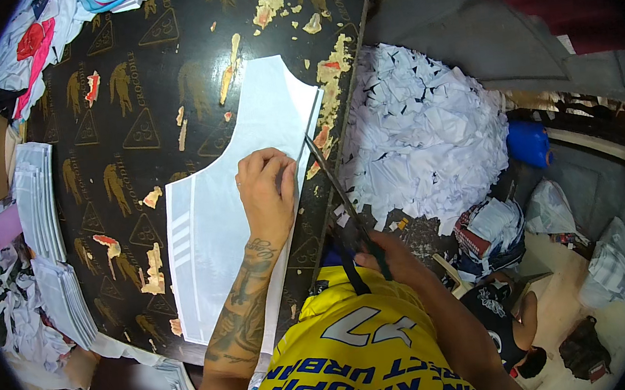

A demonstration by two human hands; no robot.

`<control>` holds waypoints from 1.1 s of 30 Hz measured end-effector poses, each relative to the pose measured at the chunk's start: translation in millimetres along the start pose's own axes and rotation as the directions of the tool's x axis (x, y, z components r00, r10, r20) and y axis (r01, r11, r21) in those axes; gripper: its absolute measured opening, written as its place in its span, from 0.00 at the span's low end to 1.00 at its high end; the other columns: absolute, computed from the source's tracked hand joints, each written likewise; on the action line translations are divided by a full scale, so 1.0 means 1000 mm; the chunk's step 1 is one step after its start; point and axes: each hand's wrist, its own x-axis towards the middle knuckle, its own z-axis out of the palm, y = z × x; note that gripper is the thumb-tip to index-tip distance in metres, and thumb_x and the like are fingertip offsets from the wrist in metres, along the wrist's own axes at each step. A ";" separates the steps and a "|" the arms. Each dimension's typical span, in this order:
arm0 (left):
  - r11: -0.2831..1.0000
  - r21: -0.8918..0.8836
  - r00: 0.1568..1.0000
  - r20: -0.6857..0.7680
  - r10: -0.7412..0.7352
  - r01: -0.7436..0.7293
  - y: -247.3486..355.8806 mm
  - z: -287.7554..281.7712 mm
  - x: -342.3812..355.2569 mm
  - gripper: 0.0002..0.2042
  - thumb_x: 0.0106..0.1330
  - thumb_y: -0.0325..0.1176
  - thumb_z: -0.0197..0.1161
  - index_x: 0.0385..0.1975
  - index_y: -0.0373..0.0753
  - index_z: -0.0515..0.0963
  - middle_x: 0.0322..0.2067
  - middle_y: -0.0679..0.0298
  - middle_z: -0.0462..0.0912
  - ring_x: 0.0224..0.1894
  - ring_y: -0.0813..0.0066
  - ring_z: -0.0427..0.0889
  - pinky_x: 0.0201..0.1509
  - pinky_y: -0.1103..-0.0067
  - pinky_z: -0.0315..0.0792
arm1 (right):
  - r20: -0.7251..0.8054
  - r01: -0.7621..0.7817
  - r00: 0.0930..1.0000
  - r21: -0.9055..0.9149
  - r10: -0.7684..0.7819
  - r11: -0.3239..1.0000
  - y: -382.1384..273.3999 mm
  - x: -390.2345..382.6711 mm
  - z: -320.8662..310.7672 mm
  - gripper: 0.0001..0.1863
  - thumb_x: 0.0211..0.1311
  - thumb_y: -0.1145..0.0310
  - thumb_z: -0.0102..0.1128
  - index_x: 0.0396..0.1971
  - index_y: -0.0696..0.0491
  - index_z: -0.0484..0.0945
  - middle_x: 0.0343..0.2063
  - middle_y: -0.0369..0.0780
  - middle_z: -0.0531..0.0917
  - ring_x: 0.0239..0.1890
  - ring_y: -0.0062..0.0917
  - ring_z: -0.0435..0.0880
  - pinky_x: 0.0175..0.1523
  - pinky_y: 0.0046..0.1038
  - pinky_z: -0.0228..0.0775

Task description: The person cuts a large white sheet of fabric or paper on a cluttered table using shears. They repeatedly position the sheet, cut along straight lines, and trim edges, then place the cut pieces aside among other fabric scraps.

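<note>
A cut piece of white fabric [217, 228] with pale stripes on its left part lies flat on the dark table, more white cloth showing beneath its right edge. Bent and bunched, the fingers of my left hand [268, 188] press down on this piece near its right edge. My right hand [389, 254] is closed round the handles of a long pair of scissors [340, 192], beyond the table's right side. The blades reach up to the fabric's right edge, one along each side of it near the tips. Part of my right hand's grip is hidden.
The dark table [122, 123] has worn, peeling patches. Stacks of folded white pieces [39, 201] line its left side. Right of it rises a big heap of white scraps [420, 130], with a blue container [528, 144] behind. A person [505, 319] is low at the lower right.
</note>
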 end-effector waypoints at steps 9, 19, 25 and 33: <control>0.982 0.190 1.000 0.029 0.007 -0.013 -0.020 -0.034 -0.003 0.11 0.70 0.33 0.67 0.49 0.42 0.83 0.52 0.63 0.82 0.60 0.59 0.75 0.66 0.60 0.58 | -0.058 -0.032 0.998 -0.041 0.030 0.999 -0.042 0.038 0.015 0.35 0.61 0.38 0.79 0.47 0.57 0.85 0.30 0.39 0.83 0.34 0.25 0.79 0.44 0.31 0.73; 0.958 0.274 0.996 0.044 0.077 -0.086 -0.044 -0.024 -0.014 0.14 0.70 0.32 0.59 0.53 0.40 0.81 0.58 0.62 0.79 0.65 0.58 0.71 0.72 0.59 0.54 | -0.068 -0.045 0.997 -0.021 0.043 0.999 -0.050 0.036 0.023 0.30 0.61 0.41 0.81 0.40 0.57 0.84 0.30 0.34 0.81 0.35 0.19 0.77 0.44 0.27 0.72; 0.958 0.277 0.997 0.055 0.058 -0.071 -0.040 -0.025 -0.012 0.15 0.70 0.32 0.59 0.54 0.41 0.81 0.58 0.63 0.79 0.66 0.58 0.71 0.71 0.59 0.55 | -0.065 -0.086 0.994 -0.002 0.086 0.996 -0.063 0.036 0.023 0.33 0.58 0.42 0.82 0.43 0.60 0.88 0.32 0.39 0.88 0.35 0.22 0.83 0.45 0.30 0.76; 0.961 0.273 0.997 0.066 0.036 -0.053 -0.040 -0.026 -0.013 0.14 0.72 0.33 0.58 0.54 0.42 0.81 0.59 0.62 0.79 0.66 0.57 0.71 0.71 0.58 0.55 | -0.076 -0.116 0.990 0.030 0.118 0.993 -0.087 0.047 0.032 0.30 0.62 0.43 0.80 0.38 0.60 0.88 0.29 0.39 0.87 0.34 0.21 0.83 0.43 0.29 0.75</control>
